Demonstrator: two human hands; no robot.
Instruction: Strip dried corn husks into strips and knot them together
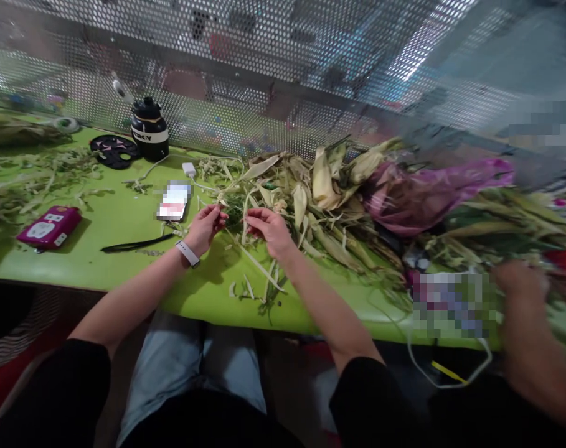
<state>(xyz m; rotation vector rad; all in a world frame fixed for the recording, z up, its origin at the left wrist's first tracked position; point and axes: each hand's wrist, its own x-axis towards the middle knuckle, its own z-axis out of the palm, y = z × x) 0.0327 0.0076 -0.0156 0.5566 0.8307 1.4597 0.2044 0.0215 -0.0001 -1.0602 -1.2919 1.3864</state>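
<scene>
Over the green table (137,261), my right hand (272,231) pinches a thin, pale strip of dried corn husk (245,229) that hangs between thumb and forefinger. My left hand (203,231), with a pale band on its wrist, is a short gap to the left. Its thumb and fingertips are pressed together beside pale husk ends, and what lies between them is too small to name. Behind and right of both hands spreads a pile of dried corn husks (332,239). Below my hands, loose husk strips (259,269) lie on the tabletop.
A phone (174,202), a magenta case (50,228), a black strap (136,244) and a black bottle (149,130) stand or lie leftward. A perforated metal screen (264,81) borders the back. Rightward are a pink plastic bag (418,199) and another person's blurred arm (528,317).
</scene>
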